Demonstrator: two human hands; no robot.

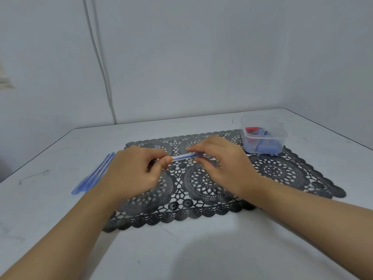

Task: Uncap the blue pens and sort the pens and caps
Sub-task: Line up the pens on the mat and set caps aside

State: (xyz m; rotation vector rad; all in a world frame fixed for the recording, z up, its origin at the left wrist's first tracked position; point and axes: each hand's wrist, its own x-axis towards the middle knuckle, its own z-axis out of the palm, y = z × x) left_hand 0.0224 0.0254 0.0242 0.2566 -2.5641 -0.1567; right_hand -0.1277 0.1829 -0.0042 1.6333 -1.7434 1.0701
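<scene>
A blue pen (184, 157) is held level over the black lace mat (282, 172), spanned between both hands. Its left end is pinched in the grip of the left hand (133, 170), thumb pressed against curled fingers. Its right end is enclosed in the grip of the right hand (220, 164), fingers bent down over it. Both forearms are stretched forward over the worktop (201, 249). Loose pens (94, 174) are laid beside the mat's left edge, and a clear container (264, 138) is set at its far right corner.
</scene>
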